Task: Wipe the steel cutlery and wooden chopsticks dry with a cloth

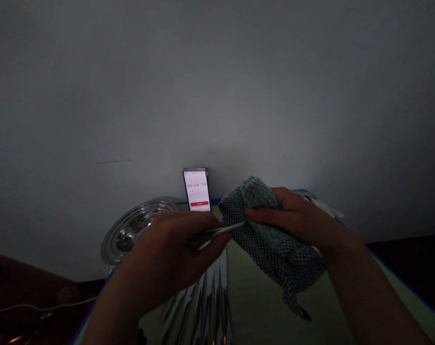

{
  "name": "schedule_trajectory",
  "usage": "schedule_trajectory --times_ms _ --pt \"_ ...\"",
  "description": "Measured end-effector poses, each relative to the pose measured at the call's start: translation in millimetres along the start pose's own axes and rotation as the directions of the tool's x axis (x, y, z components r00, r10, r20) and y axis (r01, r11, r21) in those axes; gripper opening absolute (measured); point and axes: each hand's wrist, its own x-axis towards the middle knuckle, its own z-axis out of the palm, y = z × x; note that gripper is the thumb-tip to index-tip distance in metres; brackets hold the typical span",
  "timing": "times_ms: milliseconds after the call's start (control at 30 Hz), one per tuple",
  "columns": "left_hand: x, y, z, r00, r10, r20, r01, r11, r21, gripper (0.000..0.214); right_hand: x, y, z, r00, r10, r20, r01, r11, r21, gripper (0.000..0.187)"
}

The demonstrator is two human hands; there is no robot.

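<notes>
My left hand [183,244] pinches a thin piece of metal cutlery [228,228] between thumb and fingers. Its far end goes into the folds of a green-grey cloth with a checked border [258,239], so the kind of cutlery does not show. My right hand [300,215] grips this cloth around that end, thumb on top. A loose corner of the cloth hangs down over the table. Below my left hand, several shiny metal table knives [213,306] lie side by side, partly hidden by the forearm.
A metal bowl or dish [142,220] stands at the table's back left, partly behind my left hand. A phone [198,191] showing a running timer leans against the wall. Pale utensils [327,208] lie at the back right. The table [260,311] has a blue edge.
</notes>
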Motion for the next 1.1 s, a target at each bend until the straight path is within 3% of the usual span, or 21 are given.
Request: schedule_trajectory --times_ms 300,1100 --pt "0.9 -2.1 2.3 1.000 -0.013 0.004 0.013 1.000 -0.008 0.018 1.6 1.7 -3.2 1.000 -0.024 0.018 0.027 0.990 -0.141 0.019" --pt "1.3 -1.4 4.3 1.000 0.026 0.003 -0.026 0.999 -0.021 0.014 3.2 2.8 -4.8 0.998 -0.050 0.026 0.054 0.984 -0.172 0.017"
